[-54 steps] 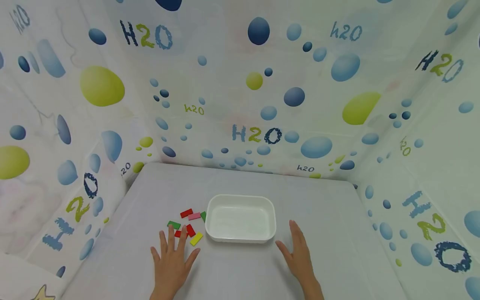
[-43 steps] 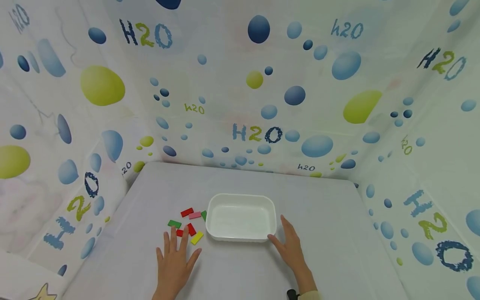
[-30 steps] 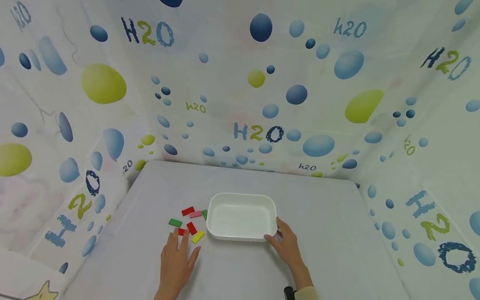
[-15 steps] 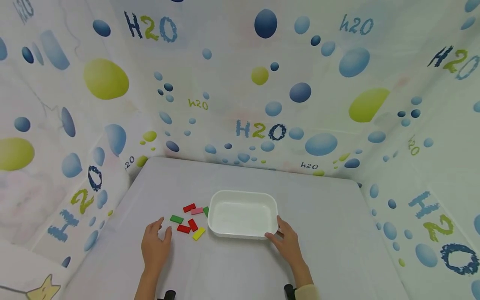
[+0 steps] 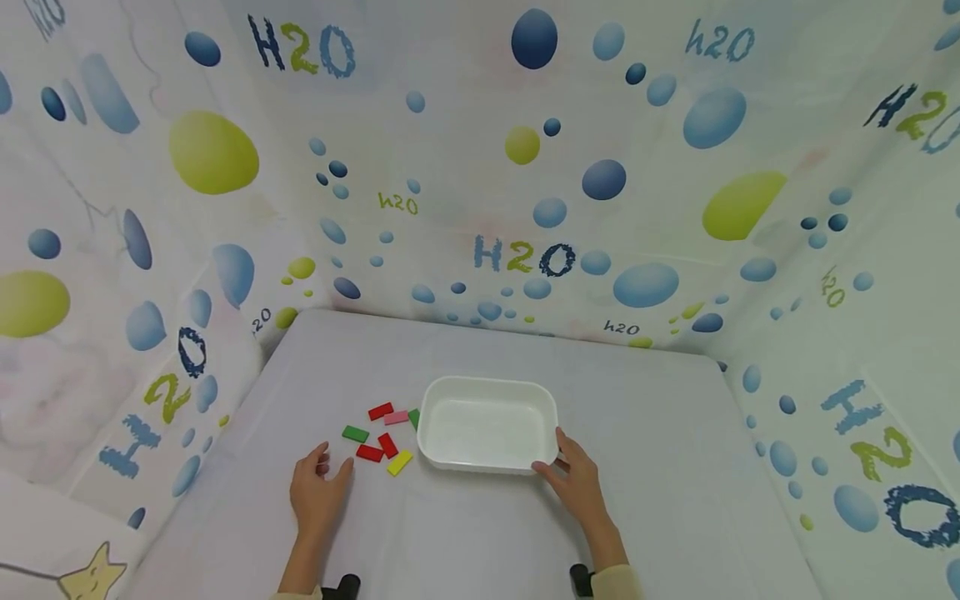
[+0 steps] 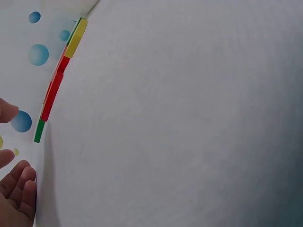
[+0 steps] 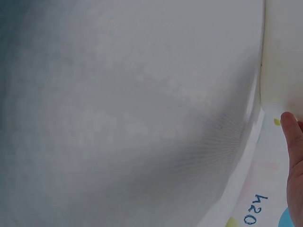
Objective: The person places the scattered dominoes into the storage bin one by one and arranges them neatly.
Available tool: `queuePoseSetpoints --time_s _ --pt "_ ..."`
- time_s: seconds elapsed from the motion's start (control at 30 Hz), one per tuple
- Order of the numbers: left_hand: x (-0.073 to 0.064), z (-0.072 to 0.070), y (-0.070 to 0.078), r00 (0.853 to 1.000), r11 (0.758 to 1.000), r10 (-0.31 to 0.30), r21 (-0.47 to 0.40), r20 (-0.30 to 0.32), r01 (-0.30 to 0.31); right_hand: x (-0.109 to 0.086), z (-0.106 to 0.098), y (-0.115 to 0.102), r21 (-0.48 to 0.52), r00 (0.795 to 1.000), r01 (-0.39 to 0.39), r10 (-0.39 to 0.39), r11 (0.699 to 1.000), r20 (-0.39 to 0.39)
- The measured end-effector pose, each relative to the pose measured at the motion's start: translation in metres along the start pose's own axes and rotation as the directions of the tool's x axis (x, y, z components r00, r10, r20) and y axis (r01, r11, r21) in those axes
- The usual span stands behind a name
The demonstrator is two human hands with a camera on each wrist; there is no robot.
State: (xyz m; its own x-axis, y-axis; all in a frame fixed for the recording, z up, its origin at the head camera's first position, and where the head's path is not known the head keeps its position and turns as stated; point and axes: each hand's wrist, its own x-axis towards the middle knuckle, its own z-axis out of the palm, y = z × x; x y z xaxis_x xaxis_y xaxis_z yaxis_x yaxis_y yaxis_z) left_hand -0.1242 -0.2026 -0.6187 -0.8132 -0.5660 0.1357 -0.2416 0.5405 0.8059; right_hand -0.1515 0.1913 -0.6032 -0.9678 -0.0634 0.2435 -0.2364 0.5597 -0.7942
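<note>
A white rectangular tray sits on the table in the head view. My right hand holds its front right corner, thumb at the front and fingers along the right side. In the right wrist view a fingertip touches the tray wall. Left of the tray lie several small flat blocks: red, yellow, green and pink. One more green block is partly hidden by the tray. My left hand hovers just left of the blocks, fingers loosely bent, thumb apart, holding nothing.
A white cloth covers the table. Patterned curtains with bubbles and lettering stand behind and at both sides. Dark wrist devices show at both wrists near the bottom edge.
My right hand has come left to the tray and taken hold of its corner. My left hand, earlier spread over the nearer blocks, has drawn back left with its fingers bent.
</note>
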Motion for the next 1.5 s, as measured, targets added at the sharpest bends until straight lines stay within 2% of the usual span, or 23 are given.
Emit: queuePoseSetpoints --time_s 0.27,0.47,0.7,0.93,1.3,1.5 --pt "-0.002 0.004 0.008 0.994 0.995 -0.009 0.098 0.112 -0.002 0.002 0.0 0.001 0.016 1.0 -0.023 0.023 1.0 0.016" --pt "-0.002 0.009 0.008 0.99 0.996 0.013 0.083 0.141 -0.025 0.003 0.0 0.0 0.011 1.0 0.005 -0.005 1.0 0.008" --pt "-0.005 0.015 0.008 0.994 0.998 0.025 0.056 0.105 -0.031 0.003 0.0 -0.001 0.016 1.0 0.003 -0.003 1.0 0.009" --pt "-0.004 0.023 0.01 0.998 0.992 0.008 0.127 0.069 -0.017 0.003 -0.001 -0.002 0.015 1.0 0.013 -0.013 1.0 0.004" --pt "-0.005 0.032 0.008 0.999 0.984 0.006 0.177 0.037 -0.012 0.001 -0.002 -0.003 0.031 0.999 -0.035 0.034 0.999 0.015" --pt "-0.003 0.036 0.006 1.0 0.98 0.012 0.198 0.022 -0.016 0.0 -0.001 -0.002 0.019 1.0 -0.028 0.028 0.999 0.008"
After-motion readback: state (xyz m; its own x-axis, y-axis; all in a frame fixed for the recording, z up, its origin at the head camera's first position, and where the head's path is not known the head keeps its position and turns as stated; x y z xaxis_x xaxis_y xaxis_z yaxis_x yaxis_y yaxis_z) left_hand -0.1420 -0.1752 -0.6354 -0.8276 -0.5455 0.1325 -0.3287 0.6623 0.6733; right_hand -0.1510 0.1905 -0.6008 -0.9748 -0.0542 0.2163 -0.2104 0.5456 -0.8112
